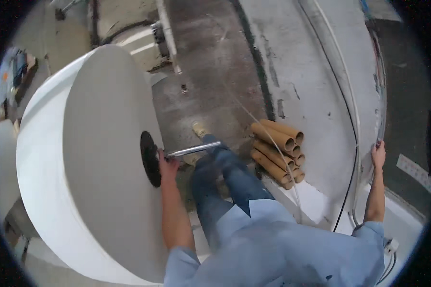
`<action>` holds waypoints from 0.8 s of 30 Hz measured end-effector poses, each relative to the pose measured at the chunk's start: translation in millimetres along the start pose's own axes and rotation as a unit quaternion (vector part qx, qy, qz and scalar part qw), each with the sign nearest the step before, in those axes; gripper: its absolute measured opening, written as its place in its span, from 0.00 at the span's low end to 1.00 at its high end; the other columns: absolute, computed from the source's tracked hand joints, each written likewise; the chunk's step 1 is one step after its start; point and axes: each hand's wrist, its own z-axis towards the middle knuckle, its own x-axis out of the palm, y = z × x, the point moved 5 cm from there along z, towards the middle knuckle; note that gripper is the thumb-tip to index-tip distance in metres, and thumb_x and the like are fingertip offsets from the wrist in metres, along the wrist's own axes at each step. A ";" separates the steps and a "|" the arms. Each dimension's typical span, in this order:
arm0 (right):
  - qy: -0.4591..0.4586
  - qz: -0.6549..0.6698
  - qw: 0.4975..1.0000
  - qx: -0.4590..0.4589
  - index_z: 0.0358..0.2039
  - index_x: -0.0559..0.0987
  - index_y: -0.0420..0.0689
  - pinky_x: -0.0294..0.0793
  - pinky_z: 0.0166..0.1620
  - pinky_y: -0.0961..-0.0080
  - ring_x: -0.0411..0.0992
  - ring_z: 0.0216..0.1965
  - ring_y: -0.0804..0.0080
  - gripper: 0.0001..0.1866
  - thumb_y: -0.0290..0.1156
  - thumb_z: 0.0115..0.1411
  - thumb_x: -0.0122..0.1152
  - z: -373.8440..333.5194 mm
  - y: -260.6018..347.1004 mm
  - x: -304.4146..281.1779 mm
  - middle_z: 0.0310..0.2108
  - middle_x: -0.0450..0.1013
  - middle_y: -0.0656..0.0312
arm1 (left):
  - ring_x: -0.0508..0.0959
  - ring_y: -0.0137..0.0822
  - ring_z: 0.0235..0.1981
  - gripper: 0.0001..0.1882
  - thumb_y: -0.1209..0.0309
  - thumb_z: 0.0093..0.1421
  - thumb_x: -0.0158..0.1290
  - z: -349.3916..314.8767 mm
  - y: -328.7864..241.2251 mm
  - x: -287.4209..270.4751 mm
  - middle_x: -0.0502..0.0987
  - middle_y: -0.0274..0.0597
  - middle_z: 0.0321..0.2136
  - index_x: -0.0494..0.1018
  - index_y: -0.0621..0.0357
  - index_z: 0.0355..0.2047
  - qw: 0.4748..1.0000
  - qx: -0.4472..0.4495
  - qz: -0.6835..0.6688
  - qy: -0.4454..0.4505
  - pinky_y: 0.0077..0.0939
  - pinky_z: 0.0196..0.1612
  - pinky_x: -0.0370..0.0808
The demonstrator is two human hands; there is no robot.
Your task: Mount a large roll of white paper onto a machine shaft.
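At the left of the frame you have a huge white cylindrical roll (103, 158), its flat, greyish round end turned toward you and its curved side bulging to the left edge; at the middle of that end sits a dark round hub (149, 154), with a shiny silver metal bar (196, 149) pointing out from beside it toward the centre of the frame; your left hand (169, 166) is at the bar's hub end, thumb up near the hub; whether its fingers are clamped on the bar or only resting there, you cannot tell from this view.

Below the bar's free end are your dark blue trousers (210, 191), with a tan shoe (199, 128) above it; right of centre lies a stacked pile of hollow brown cardboard tubes (272, 136), their open ends facing right; a long white hose (341, 52) and a thin black cable (355, 165) run down the right half; at the far right your right hand (378, 155) is at the edge of a dark flat surface (407, 95), well apart from the roll; its fingers are too hidden to tell whether they grip.
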 end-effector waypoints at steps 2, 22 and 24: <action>-0.007 -0.064 0.998 -0.023 0.52 0.66 0.44 0.71 0.47 0.58 0.73 0.45 0.46 0.21 0.33 0.57 0.51 -2.8 -12.4 -7.1 0.45 0.74 0.49 | 0.74 0.33 0.32 0.18 0.51 0.59 0.56 -0.8 12.5 3.6 0.75 0.35 0.30 0.72 0.49 0.41 1.000 0.002 -0.005 -0.025 0.32 0.34 0.73; 0.218 0.164 0.892 -0.361 0.43 0.77 0.43 0.75 0.33 0.64 0.76 0.27 0.50 0.14 0.28 0.55 0.59 -170.1 481.4 90.9 0.26 0.76 0.50 | 0.69 0.27 0.26 0.23 0.44 0.57 0.56 -14.3 12.0 15.3 0.68 0.32 0.24 0.72 0.50 0.36 0.993 0.066 0.091 -0.048 0.26 0.29 0.68; 0.223 0.182 0.856 -0.429 0.39 0.78 0.44 0.73 0.32 0.61 0.74 0.29 0.47 0.12 0.31 0.54 0.61 -195.9 513.0 103.3 0.27 0.75 0.50 | 0.69 0.27 0.25 0.22 0.44 0.57 0.56 -9.0 17.0 17.3 0.68 0.32 0.23 0.73 0.50 0.34 0.991 0.072 0.100 -0.049 0.26 0.29 0.68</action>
